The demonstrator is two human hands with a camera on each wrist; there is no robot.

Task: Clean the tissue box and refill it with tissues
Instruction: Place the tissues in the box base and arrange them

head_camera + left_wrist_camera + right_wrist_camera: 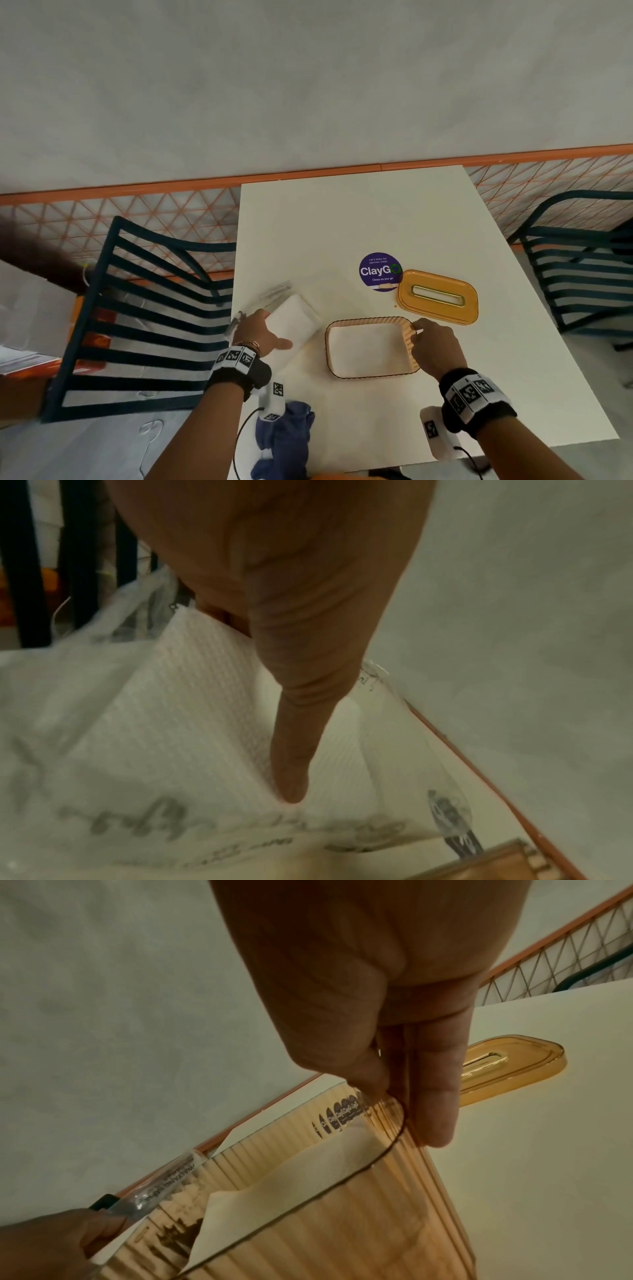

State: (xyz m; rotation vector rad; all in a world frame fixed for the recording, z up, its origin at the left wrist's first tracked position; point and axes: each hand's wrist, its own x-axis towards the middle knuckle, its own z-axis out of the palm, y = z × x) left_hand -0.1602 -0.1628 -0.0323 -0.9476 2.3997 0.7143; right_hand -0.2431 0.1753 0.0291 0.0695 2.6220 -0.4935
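Note:
The orange ribbed tissue box (409,337) stands open on the white table (342,222), with a white sheet (308,1172) inside it. My right hand (433,342) pinches the box's far right rim (394,1110) between thumb and fingers. The amber lid (438,299) with its slot lies flat just beyond the box. My left hand (263,330) grips a pack of white tissues (294,318) in a clear printed wrapper, left of the box and tilted. In the left wrist view the thumb (294,764) presses on the tissue stack (171,710); the fingers underneath are hidden.
A blue cloth (284,442) lies crumpled at the table's near edge between my arms. A purple round sticker (380,272) is on the tabletop behind the box. Dark slatted chairs stand at the left (144,325) and right (579,267). An orange mesh railing (137,219) runs behind.

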